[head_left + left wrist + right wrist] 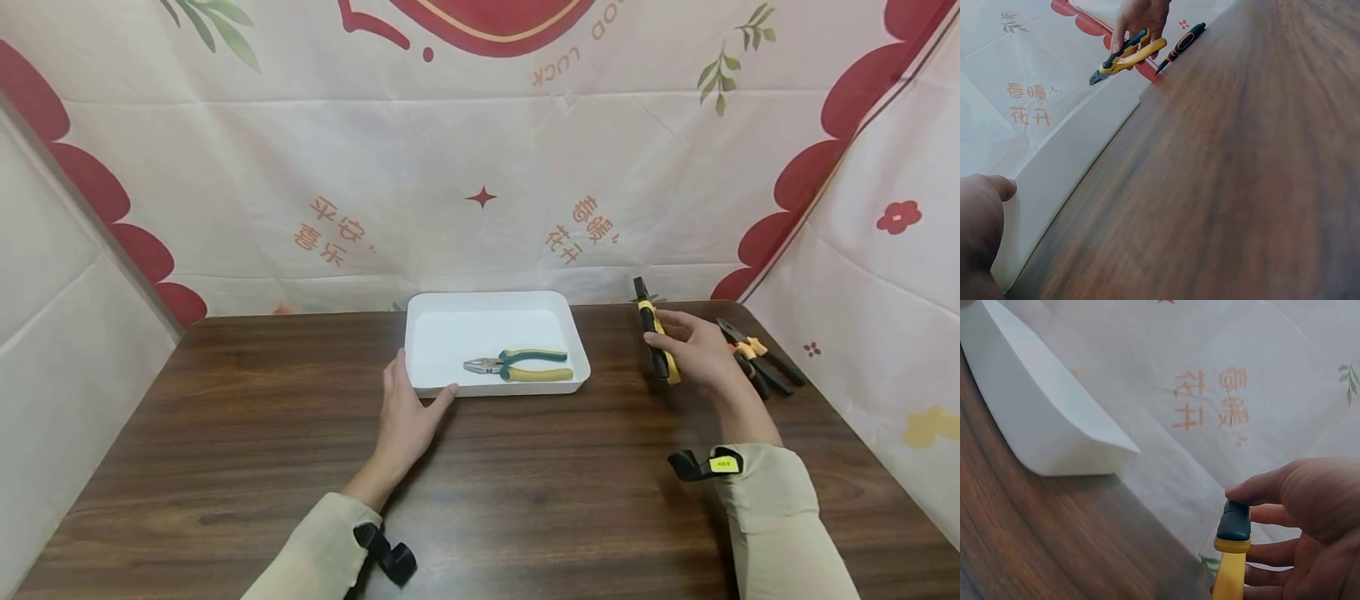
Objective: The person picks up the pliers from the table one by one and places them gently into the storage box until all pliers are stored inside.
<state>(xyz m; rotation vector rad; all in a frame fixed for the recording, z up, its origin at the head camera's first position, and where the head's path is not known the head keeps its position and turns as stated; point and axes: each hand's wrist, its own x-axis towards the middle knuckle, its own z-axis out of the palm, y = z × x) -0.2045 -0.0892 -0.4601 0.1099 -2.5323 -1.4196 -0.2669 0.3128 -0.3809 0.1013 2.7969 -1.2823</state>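
My left hand (408,408) grips the front left corner of a white tray (423,333), thumb on the front wall and fingers along the left side. Inside the tray lie combination pliers (534,375) with green and yellow handles, jaws pointing left. Over the table's right part, my right hand (697,346) holds diagonal cutting pliers (1132,55) by their black and yellow handles, above the tabletop. In the head view their head points up and away. The right wrist view shows thumb and fingers around the handle end (1235,525).
Beside my right hand, at the table's right edge, lie more pliers (768,362) with black and orange handles, partly hidden by the hand. A printed cloth (480,150) hangs behind the brown wooden table (525,492), and another cloth (900,333) stands at the right.
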